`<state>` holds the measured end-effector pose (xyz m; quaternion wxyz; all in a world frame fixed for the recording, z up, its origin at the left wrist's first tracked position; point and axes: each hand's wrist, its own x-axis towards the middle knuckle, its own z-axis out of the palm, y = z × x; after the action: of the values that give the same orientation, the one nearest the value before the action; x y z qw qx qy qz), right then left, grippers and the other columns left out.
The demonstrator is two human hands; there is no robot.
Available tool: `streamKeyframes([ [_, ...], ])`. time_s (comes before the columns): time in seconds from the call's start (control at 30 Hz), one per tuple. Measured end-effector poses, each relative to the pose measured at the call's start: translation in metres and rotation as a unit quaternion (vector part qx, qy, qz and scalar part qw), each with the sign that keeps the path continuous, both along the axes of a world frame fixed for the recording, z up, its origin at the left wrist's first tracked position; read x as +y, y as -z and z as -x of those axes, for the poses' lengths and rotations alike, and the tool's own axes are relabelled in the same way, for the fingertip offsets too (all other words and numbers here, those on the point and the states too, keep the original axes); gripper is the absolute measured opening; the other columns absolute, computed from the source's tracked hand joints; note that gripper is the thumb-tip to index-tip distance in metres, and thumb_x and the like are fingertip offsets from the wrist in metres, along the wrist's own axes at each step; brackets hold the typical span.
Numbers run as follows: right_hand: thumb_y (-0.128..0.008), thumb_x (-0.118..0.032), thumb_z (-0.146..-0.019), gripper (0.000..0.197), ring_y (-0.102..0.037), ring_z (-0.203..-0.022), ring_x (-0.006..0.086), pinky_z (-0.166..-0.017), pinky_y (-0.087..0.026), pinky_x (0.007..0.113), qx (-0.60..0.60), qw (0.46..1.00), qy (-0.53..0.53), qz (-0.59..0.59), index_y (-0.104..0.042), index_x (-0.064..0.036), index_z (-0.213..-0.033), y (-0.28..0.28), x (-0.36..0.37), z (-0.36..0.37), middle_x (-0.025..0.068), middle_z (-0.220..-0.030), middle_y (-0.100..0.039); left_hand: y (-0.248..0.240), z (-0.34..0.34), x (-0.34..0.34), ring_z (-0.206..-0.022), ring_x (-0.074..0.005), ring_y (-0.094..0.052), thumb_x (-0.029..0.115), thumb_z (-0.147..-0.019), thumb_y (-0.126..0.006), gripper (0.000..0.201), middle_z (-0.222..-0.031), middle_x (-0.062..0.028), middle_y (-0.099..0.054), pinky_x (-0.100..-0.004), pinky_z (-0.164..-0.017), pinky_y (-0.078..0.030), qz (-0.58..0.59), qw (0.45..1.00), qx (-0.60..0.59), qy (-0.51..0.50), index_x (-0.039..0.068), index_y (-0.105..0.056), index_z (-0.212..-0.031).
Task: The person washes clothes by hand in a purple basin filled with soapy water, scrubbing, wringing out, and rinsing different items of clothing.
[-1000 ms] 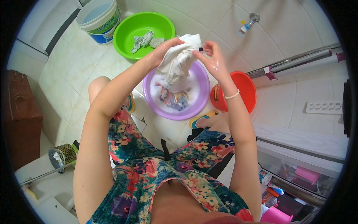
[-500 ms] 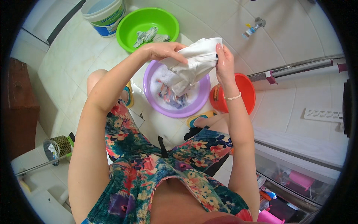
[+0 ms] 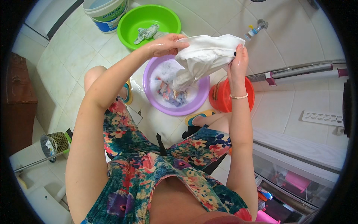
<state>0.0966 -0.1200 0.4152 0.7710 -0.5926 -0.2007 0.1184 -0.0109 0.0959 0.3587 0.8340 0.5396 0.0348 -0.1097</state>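
A wet white garment point(image 3: 209, 52) with a wide band along its top edge is stretched between my hands. My left hand point(image 3: 166, 44) pinches the band's left end, and my right hand point(image 3: 238, 66) grips the right end near a small dark tag. Its lower part hangs over a purple basin point(image 3: 147, 89) on the floor, hiding some of what is inside. Suds and a patterned multicoloured cloth point(image 3: 169, 95) lie in that basin. I cannot tell whether the garment's hanging end touches the suds.
Beyond my left hand is a green basin point(image 3: 164, 15) holding a pale cloth point(image 3: 146, 33), with a white bucket point(image 3: 106, 15) beside it. A red bucket point(image 3: 249, 95) stands right of the purple basin. The wall carries a tap point(image 3: 257, 29). A wastebasket point(image 3: 57, 143) sits at left.
My right hand has moved to the right and slightly down, spreading the white garment's band wider. My left hand stays on the other end, shifted slightly up.
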Motion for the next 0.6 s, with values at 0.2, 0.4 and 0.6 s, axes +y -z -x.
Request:
streamKeyframes([
  [0.2, -0.036, -0.021, -0.094, 0.026, -0.052, -0.080, 0.0102, -0.072, -0.044, 0.025, 0.006, 1.000, 0.005, -0.003, -0.050, 0.0010, -0.092, -0.002, -0.002, -0.002, 0.0063, -0.087, -0.055, 0.000, 0.000, 0.001, -0.071, -0.0043, -0.054, 0.021, -0.082, -0.061, 0.024, -0.076, 0.0025, -0.057, -0.0206, -0.061, -0.044, 0.004, 0.999, -0.047, -0.023, 0.009, -0.051, -0.101],
  [0.4, -0.037, -0.021, -0.094, 0.025, -0.047, -0.074, 0.0075, -0.068, -0.041, 0.023, -0.008, 1.000, 0.012, 0.011, -0.050, -0.0005, -0.088, 0.003, 0.000, -0.004, 0.0031, -0.082, -0.053, -0.008, 0.003, -0.001, -0.075, -0.0051, -0.052, 0.019, -0.081, -0.062, 0.026, -0.076, 0.0013, -0.057, -0.0211, -0.065, -0.043, -0.109, 0.990, -0.093, 0.003, 0.008, -0.051, -0.102],
  [0.6, -0.039, -0.021, -0.094, 0.025, -0.039, -0.067, 0.0042, -0.061, -0.035, 0.021, -0.053, 0.997, -0.004, 0.049, -0.048, -0.0041, -0.079, 0.005, 0.004, 0.000, -0.0028, -0.073, -0.047, -0.023, 0.010, -0.010, -0.086, -0.0083, -0.052, 0.024, -0.079, -0.063, 0.034, -0.091, -0.0016, -0.061, -0.0227, -0.077, -0.041, -0.245, 0.957, -0.125, 0.088, 0.003, -0.059, -0.106],
])
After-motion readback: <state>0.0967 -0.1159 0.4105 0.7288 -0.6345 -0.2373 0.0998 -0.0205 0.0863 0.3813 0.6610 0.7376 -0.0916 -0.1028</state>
